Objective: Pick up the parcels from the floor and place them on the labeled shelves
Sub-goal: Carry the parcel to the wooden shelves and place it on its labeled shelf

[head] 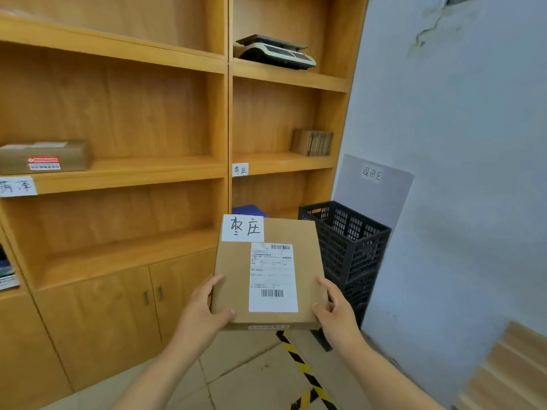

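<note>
A flat brown cardboard parcel is held in the air in front of the wooden shelves, with a handwritten white label at its top left and a printed shipping label in the middle. My left hand grips its lower left edge and my right hand grips its lower right edge. On the right shelf unit, a shelf carries a small white tag with the same handwritten characters. Another parcel lies on the left shelf above a different handwritten tag.
A stack of black plastic crates stands right of the shelves against the wall. A scale sits on an upper shelf, flat cardboard pieces on the tagged shelf. Yellow-black tape runs across the tiled floor. Cabinet doors close the bottom.
</note>
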Available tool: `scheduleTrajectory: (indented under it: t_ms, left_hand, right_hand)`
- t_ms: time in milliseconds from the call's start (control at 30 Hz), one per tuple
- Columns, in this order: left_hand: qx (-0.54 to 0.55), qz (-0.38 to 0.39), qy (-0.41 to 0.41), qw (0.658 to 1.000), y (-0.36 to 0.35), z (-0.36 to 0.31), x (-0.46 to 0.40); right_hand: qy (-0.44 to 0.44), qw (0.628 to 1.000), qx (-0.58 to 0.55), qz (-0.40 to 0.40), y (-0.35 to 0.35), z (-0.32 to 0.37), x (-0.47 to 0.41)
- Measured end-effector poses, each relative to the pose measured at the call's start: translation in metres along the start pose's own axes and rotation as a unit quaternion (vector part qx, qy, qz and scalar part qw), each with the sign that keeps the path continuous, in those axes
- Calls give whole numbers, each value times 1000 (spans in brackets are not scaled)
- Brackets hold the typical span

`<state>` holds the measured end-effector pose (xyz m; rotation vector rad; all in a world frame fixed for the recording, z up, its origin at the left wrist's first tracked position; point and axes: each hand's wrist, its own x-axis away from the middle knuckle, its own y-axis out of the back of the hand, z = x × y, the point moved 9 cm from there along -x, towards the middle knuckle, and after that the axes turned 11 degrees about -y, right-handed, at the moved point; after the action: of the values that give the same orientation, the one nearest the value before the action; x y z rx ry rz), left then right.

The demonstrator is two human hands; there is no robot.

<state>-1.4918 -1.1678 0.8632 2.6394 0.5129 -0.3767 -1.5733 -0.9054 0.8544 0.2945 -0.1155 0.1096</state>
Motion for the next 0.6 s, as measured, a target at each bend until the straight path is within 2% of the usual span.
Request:
scheduleTrajectory:
  t_ms: [133,600]
  left_hand:
    - [-2,15,3,1000,-30,15,-48]
    - [-6,-33,-14,999,-167,5,-229]
  right_hand:
    - [-14,1000,-11,-1,10,-4,-56]
    - [32,999,-18,39,100,19,-285]
